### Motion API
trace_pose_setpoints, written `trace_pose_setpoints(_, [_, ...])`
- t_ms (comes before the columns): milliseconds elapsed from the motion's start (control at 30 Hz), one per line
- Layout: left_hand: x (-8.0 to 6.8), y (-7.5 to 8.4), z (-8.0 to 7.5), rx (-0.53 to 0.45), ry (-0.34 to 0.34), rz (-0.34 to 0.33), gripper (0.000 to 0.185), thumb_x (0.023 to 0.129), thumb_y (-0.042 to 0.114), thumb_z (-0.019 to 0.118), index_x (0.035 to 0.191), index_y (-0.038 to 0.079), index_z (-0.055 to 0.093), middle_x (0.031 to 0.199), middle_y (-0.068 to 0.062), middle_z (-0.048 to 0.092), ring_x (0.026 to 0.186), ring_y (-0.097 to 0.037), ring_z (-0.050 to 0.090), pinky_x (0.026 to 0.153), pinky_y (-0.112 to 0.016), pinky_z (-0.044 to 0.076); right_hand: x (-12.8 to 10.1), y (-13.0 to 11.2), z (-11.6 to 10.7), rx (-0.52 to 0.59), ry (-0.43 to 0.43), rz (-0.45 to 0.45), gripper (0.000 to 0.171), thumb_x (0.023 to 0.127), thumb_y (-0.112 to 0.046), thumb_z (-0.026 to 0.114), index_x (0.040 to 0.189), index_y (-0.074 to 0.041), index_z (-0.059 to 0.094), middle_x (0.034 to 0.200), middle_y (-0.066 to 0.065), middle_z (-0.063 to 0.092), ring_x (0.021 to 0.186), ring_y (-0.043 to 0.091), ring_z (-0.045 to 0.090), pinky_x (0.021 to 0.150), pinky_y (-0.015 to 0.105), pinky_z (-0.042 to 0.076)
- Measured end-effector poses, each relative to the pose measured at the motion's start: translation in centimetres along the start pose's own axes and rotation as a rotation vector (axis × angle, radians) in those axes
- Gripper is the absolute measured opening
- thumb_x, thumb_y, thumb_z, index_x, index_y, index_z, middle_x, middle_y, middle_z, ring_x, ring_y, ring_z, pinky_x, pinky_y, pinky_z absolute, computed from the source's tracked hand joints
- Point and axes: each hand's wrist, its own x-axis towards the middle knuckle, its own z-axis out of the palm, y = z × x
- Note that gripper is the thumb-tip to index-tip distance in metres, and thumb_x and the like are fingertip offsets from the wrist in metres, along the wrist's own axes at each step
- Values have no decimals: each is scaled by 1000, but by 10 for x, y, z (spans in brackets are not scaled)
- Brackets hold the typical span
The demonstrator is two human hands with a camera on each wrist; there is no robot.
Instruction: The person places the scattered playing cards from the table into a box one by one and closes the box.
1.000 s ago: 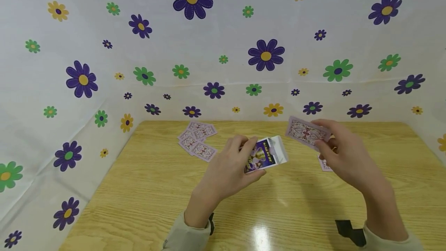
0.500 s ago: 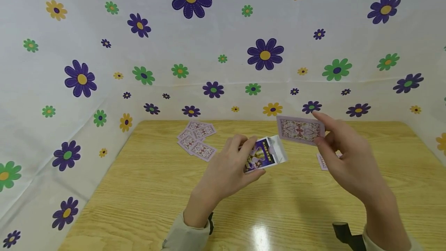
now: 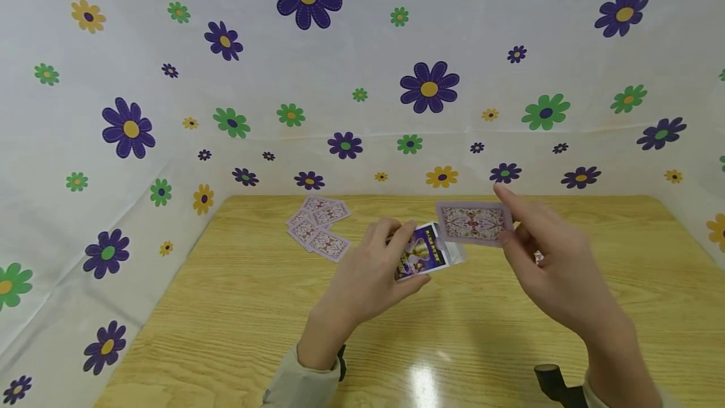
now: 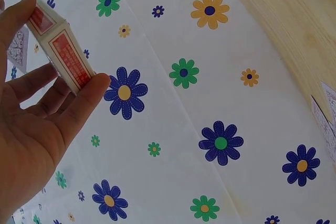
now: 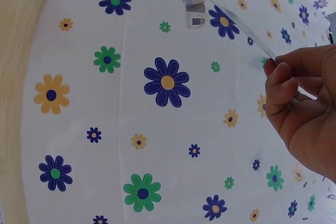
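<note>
The right hand (image 3: 544, 269) pinches a flat patterned card (image 3: 472, 223) by its right edge, long axis level, left end at the open flap of the card box (image 3: 426, 254). The left hand (image 3: 370, 279) grips that glossy purple cardboard box above the wooden bench (image 3: 238, 320), mouth pointing right. Loose cards (image 3: 318, 228) lie far left.

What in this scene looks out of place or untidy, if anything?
Nothing is damaged or spilled. Only the loose cards at the table's far left lie scattered and overlapping, not stacked. The left hand holds the card box with its flap open, and the right hand pinches one card beside it.
</note>
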Motion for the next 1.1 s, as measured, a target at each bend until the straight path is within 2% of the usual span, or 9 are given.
trace_pose_setpoints(267, [0,0,0,-13,-5,-2,71,83,42,79,139,6,52,120,-12,56,101,-21,55,70,-25,52,-1,-1,0,-24,-104,67,69,80,20,65,144,-4,51,85,-3,53,59,3,39,49,16,33])
trace_pose_setpoints(767, [0,0,-1,-4,10,7,72,83,42,80,139,5,52,122,-13,56,106,-24,56,70,-28,53,-3,0,-1,-45,-141,231,58,85,13,61,141,4,51,92,8,63,56,6,43,44,18,35])
trace_pose_setpoints(900, [0,1,0,-4,7,9,72,83,42,79,139,5,52,121,-13,56,106,-23,56,69,-27,53,-4,1,-2,-36,-160,292,56,87,11,58,142,5,49,95,11,65,56,8,44,42,20,34])
trace_pose_setpoints(1100, [1,1,1,4,5,17,73,83,43,79,139,5,53,121,-13,56,103,-22,56,67,-26,53,-4,0,-3,-17,-198,330,57,88,9,58,144,4,48,101,14,65,58,9,46,43,21,36])
